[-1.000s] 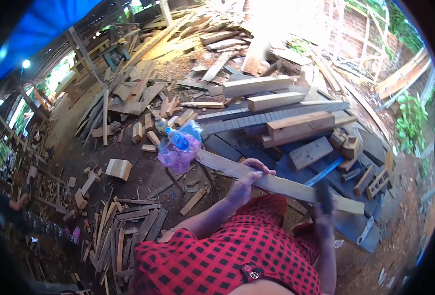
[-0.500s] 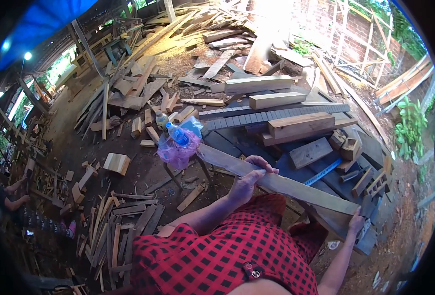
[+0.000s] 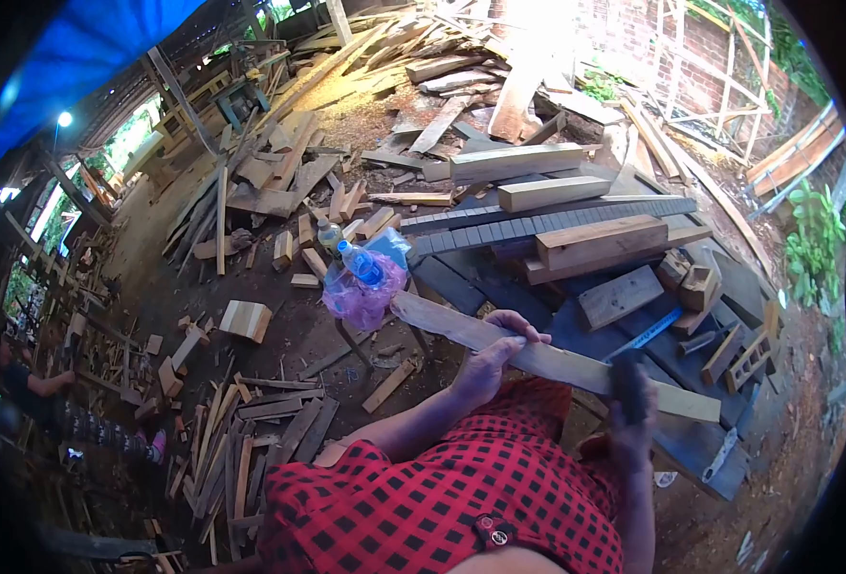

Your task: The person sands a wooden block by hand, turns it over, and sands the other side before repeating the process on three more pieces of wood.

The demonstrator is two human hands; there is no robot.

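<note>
A long pale wooden board (image 3: 576, 371) lies slantwise in front of my body, its far end beside a stool with a purple plastic bag. My left hand (image 3: 490, 365) is wrapped round the board near its middle. A dark block-like tool (image 3: 630, 387), blurred by motion, is in my right hand (image 3: 632, 430), over the right part of the board. Under the board's right end sits a grey plank (image 3: 695, 454) with a small metal tool (image 3: 720, 456) on it.
Timber beams (image 3: 603, 244) and a blue level (image 3: 654, 330) rest on the dark work surface ahead. A blue bottle (image 3: 361, 263) stands in the purple bag (image 3: 358, 301). Wood scraps (image 3: 284, 421) cover the ground at left. Another person (image 3: 35, 383) is at far left.
My right hand has moved left from the board's right end and now holds the dark tool over the board. The small metal tool is now uncovered. The view has shifted slightly.
</note>
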